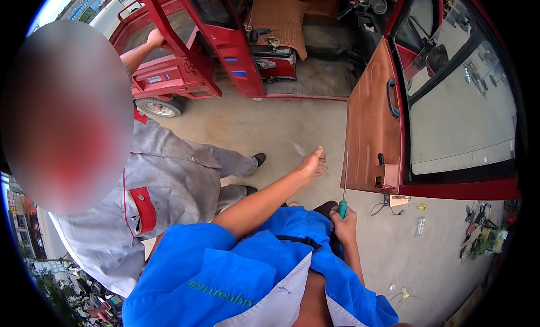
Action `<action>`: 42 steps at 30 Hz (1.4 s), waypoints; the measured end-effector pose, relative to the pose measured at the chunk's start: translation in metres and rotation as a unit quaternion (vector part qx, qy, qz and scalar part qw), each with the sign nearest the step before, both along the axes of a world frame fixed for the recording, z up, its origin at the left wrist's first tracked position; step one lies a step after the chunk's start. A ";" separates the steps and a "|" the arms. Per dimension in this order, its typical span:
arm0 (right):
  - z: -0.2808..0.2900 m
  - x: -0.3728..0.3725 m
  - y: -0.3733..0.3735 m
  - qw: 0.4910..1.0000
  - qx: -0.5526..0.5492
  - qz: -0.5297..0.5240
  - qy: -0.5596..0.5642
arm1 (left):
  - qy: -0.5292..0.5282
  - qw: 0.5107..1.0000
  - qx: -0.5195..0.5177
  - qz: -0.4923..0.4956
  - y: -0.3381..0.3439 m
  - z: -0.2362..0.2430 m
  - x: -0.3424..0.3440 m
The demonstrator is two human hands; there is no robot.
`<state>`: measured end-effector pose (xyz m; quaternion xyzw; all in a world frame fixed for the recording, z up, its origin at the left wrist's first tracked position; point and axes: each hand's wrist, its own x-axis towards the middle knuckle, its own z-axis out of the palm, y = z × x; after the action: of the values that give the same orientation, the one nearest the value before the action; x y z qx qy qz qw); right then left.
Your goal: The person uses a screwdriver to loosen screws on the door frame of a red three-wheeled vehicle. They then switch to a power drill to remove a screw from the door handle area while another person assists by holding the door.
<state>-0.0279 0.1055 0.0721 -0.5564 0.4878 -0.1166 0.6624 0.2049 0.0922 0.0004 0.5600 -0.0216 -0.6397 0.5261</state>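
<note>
My right hand (345, 224), low and right of centre, is closed round the green handle of a screwdriver (342, 208). Its long thin shaft points up, beside the lower edge of an open red vehicle door (374, 124) with a brown inner panel. My left hand (313, 165) reaches out over the concrete floor with nothing in it, fingers apart and slightly bent. That hand is left of the door and does not touch it. On the door panel are a black pull handle (392, 98) and, lower down, a small black lever (381, 159).
At left stands a person in grey workwear (174, 158), one hand (155, 38) on the red cargo bed frame. The open cab holds a woven seat mat (275, 23) and a power drill (260, 33). Beneath the door, a cable (388, 210) and small parts lie on the floor.
</note>
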 end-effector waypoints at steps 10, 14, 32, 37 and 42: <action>0.001 0.224 -0.052 0.972 -0.022 0.199 -0.122 | -0.102 0.980 -0.162 0.051 0.032 0.042 0.093; -0.037 0.286 -0.077 0.927 -0.040 0.339 -0.156 | -0.160 0.974 -0.085 0.138 0.030 0.034 0.152; -0.156 0.825 -0.322 0.899 -0.338 0.263 0.093 | -0.162 0.950 0.157 0.214 -0.032 -0.016 0.286; -0.172 0.897 -0.323 0.907 -0.293 0.249 0.174 | -0.134 0.944 0.184 0.238 -0.042 -0.018 0.298; -0.210 0.913 -0.327 0.910 -0.297 0.235 0.170 | -0.149 0.939 0.197 0.238 -0.040 -0.025 0.308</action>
<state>0.8852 -0.2215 -0.1377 -0.8374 0.3908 -0.0005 0.3821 0.5130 0.0523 -0.0248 0.7302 0.1603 -0.3967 0.5327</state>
